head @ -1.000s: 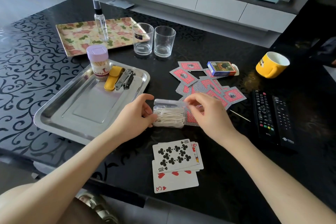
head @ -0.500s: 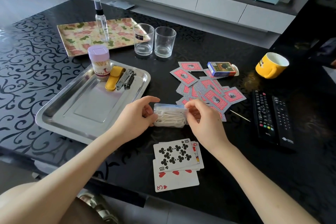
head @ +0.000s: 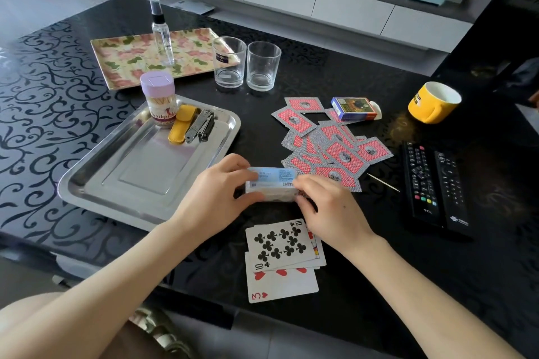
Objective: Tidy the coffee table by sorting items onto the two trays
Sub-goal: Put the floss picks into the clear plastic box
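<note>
Both hands hold a small clear plastic box with a blue label on its lid, just right of the steel tray. My left hand grips its left end and my right hand its right end. The steel tray carries a toothpick jar, a yellow case and nail clippers. Behind it lies a floral tray with a spray bottle standing on it. Red-backed cards are scattered to the right, and three face-up cards lie near the table's front edge.
Two glasses stand beside the floral tray. A card box, a yellow mug, two remotes and a loose toothpick lie on the right of the black table.
The box's lid has gone from raised to closed flat, its label now facing up. My right hand has slid down onto the box's right end; the left keeps its grip.
</note>
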A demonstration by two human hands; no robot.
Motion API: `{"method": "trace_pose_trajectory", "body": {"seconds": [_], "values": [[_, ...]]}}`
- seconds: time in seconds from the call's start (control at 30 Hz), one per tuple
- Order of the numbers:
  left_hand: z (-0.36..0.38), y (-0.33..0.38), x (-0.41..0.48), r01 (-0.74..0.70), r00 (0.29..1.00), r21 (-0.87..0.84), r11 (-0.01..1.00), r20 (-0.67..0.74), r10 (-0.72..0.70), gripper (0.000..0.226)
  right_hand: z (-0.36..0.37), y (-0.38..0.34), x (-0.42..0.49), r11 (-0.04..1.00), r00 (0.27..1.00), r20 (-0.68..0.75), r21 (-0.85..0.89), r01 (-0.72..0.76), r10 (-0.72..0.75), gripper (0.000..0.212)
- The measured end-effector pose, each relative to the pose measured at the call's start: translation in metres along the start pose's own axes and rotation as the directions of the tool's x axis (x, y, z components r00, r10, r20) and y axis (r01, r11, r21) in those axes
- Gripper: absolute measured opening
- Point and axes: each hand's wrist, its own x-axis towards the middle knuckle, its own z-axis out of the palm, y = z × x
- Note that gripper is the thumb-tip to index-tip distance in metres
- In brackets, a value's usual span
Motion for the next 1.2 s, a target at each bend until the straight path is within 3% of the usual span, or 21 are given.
{"method": "trace_pose_trajectory", "body": {"seconds": [0.07,0.17,0.27,0.33,0.43,0.47,0.53,0.63,0.8,0.9,1.03,1.2], "values": [[0.005,-0.002,0.001,-0.065,0.998,0.070,0.995,-0.015,0.066,0.031,0.000,0.002,-0.002,0.994,0.998,-0.010,-0.090,0.063,-0.064,0.011],[0.003,-0.002,0.000,-0.077,0.997,0.043,0.996,0.024,0.076,0.037,0.000,-0.001,-0.002,0.968,0.993,-0.006,-0.222,0.115,-0.119,0.005],[0.003,-0.002,0.002,-0.073,0.997,0.041,0.996,-0.001,0.073,0.035,-0.002,-0.001,0.002,0.974,0.991,0.029,-0.185,0.132,-0.129,0.013],[0.007,0.000,0.005,-0.045,0.998,0.018,0.999,-0.032,0.046,0.029,-0.007,0.001,0.011,0.997,0.997,0.052,-0.037,0.063,-0.061,0.014],[0.011,0.001,0.005,-0.032,0.999,0.021,0.999,-0.007,0.032,0.027,-0.016,0.008,0.027,0.954,0.965,0.198,0.212,-0.214,0.172,0.012],[0.010,0.001,0.005,-0.049,0.999,0.047,0.998,0.010,0.049,0.026,-0.018,0.009,0.031,0.928,0.931,0.300,0.241,-0.282,0.205,0.010],[0.009,0.002,0.005,-0.084,0.996,0.103,0.991,0.047,0.080,0.025,-0.024,0.009,0.038,0.925,0.878,0.438,0.221,-0.311,0.190,0.030],[0.009,0.004,0.008,-0.133,0.991,0.178,0.975,0.057,0.125,0.032,-0.024,0.008,0.043,0.948,0.856,0.484,0.144,-0.282,0.181,0.048],[0.013,0.002,0.006,-0.267,0.963,0.321,0.909,0.113,0.243,0.045,0.000,0.007,0.022,1.000,0.920,0.390,-0.021,-0.018,0.025,0.044],[0.017,0.002,0.008,-0.315,0.947,0.344,0.884,0.170,0.272,0.045,0.014,0.014,0.008,0.998,0.936,0.351,-0.061,-0.008,0.029,0.044],[0.020,-0.001,0.012,-0.301,0.951,0.311,0.902,0.167,0.259,0.046,0.015,0.021,0.009,0.998,0.943,0.332,-0.061,-0.003,0.023,0.045],[0.020,0.004,0.011,-0.163,0.979,0.202,0.966,0.158,0.132,0.041,-0.007,0.011,0.025,0.997,0.924,0.381,-0.075,-0.010,0.038,0.047]]}}
